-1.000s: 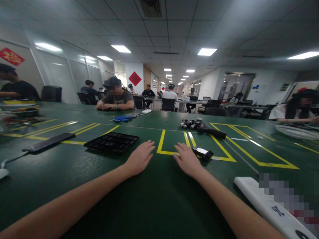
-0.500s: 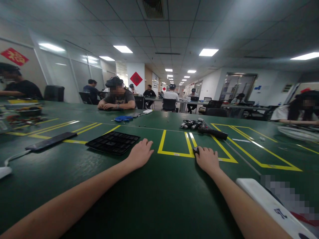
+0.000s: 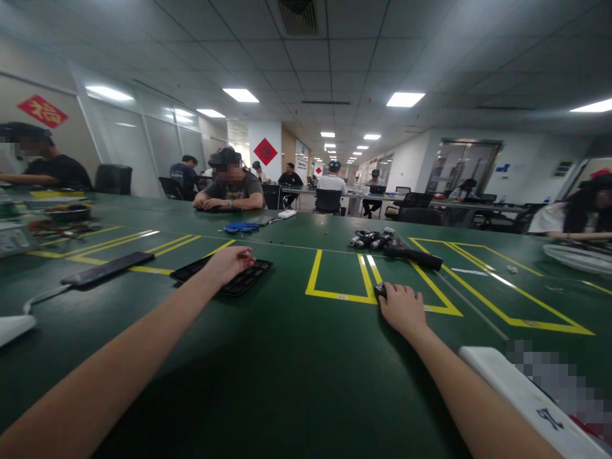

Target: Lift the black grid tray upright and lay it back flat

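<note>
My left hand (image 3: 229,264) is over the black compartmented tray (image 3: 248,278), its fingers curled together near the tray's back edge; a small pale bit shows at the fingertips, too small to name. On the green table (image 3: 287,370), my right hand (image 3: 404,309) rests at the yellow tape with its fingers bent around a small black object (image 3: 380,291), mostly hidden under the hand. Behind my right hand lie a black cylindrical item (image 3: 414,257) and a cluster of black and silver parts (image 3: 375,238).
A dark flat device (image 3: 108,269) with a white cable lies at left. Blue gloves (image 3: 241,227) are near the far edge. A white box-like object (image 3: 511,389) sits beside my right forearm. People sit across and at both sides.
My left hand has moved left from beside the tray to above it, and its fingers have closed. My right hand stays at the black object. The view has shifted slightly.
</note>
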`<act>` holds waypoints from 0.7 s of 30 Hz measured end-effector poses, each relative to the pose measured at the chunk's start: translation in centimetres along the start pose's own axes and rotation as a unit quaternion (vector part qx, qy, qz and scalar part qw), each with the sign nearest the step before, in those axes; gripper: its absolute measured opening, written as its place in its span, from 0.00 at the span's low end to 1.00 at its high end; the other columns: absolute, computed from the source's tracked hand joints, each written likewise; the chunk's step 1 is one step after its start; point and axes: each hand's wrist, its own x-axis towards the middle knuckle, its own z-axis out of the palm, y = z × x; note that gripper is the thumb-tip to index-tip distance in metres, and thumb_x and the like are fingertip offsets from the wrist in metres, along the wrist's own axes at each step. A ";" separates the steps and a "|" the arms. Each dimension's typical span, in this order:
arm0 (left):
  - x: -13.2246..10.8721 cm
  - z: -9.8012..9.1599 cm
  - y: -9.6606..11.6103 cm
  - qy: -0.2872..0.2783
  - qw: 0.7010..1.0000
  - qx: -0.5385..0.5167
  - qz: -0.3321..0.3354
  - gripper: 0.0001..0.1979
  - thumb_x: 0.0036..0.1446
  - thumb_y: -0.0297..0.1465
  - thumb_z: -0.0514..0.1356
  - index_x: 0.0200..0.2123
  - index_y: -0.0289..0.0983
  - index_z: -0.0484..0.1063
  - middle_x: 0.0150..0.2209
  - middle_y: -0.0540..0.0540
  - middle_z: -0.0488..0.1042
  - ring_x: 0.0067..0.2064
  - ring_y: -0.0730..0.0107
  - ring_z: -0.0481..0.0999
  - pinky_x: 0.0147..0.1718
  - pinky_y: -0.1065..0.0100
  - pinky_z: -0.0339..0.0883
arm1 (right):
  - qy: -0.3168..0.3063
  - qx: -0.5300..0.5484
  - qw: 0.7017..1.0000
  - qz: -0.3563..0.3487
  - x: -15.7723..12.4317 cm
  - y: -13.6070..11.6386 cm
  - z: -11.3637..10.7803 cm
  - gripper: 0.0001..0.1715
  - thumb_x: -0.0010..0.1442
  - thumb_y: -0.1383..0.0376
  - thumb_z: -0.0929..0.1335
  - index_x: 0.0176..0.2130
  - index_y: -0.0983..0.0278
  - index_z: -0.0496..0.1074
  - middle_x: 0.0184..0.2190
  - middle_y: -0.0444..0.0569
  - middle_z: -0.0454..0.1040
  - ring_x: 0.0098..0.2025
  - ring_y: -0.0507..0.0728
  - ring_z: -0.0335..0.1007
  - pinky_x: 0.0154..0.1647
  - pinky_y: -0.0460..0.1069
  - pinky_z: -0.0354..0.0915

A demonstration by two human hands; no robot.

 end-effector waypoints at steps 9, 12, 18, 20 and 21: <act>1.8 -6.7 -1.9 0.069 0.918 0.387 -0.051 0.17 0.35 0.41 0.64 0.16 0.34 0.65 0.29 0.34 0.72 0.44 0.39 0.68 0.37 0.58 0.61 | -0.013 0.020 0.999 0.031 0.0 -0.3 -0.2 0.21 0.57 0.60 0.58 0.48 0.64 0.64 0.48 0.57 0.67 0.51 0.68 0.56 0.48 0.73 0.45; 1.9 -6.6 -2.6 0.027 0.845 0.534 -0.030 0.20 0.38 0.46 0.60 0.24 0.33 0.70 0.39 0.30 0.73 0.46 0.41 0.68 0.40 0.56 0.60 | -0.018 0.048 0.998 0.045 0.1 0.0 -0.3 0.23 0.57 0.61 0.59 0.51 0.65 0.62 0.50 0.59 0.65 0.54 0.69 0.54 0.48 0.73 0.46; 0.8 -3.2 -2.3 0.000 0.807 0.588 0.056 0.25 0.49 0.50 0.48 0.30 0.32 0.70 0.37 0.33 0.73 0.40 0.50 0.71 0.33 0.63 0.61 | 0.001 0.232 0.972 0.023 0.3 -1.5 -0.5 0.31 0.52 0.66 0.64 0.55 0.69 0.58 0.47 0.59 0.68 0.53 0.64 0.58 0.51 0.59 0.57; -0.5 -0.4 -2.0 -0.008 0.833 0.541 0.118 0.23 0.51 0.48 0.48 0.32 0.34 0.69 0.36 0.37 0.72 0.38 0.56 0.71 0.31 0.66 0.60 | -0.006 0.338 0.941 -0.018 0.0 -3.2 -0.2 0.34 0.50 0.67 0.65 0.56 0.67 0.56 0.45 0.56 0.68 0.51 0.62 0.60 0.51 0.57 0.57; -1.3 1.2 -1.9 -0.015 0.848 0.507 0.152 0.22 0.52 0.47 0.48 0.33 0.34 0.68 0.35 0.39 0.72 0.37 0.59 0.71 0.31 0.67 0.59 | -0.018 0.391 0.919 -0.043 -0.3 -4.2 -0.1 0.35 0.50 0.67 0.66 0.56 0.66 0.54 0.45 0.54 0.68 0.50 0.61 0.62 0.51 0.57 0.58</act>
